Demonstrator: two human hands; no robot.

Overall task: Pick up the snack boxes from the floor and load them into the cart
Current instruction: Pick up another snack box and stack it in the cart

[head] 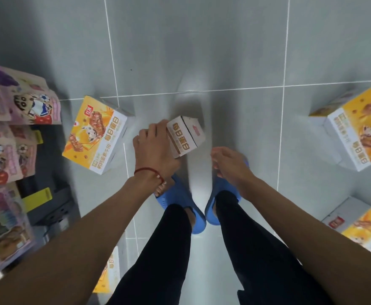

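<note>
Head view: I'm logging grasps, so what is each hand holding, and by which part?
The left hand grips a snack box by one end, with its fingers curled over that end's edge. The right hand holds nothing.

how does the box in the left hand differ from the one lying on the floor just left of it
The held box is gripped by the left hand; the floor box lies untouched. The held box shows its narrow white sides; the floor box shows its broad yellow front. Both carry the same brown lettering.
</note>
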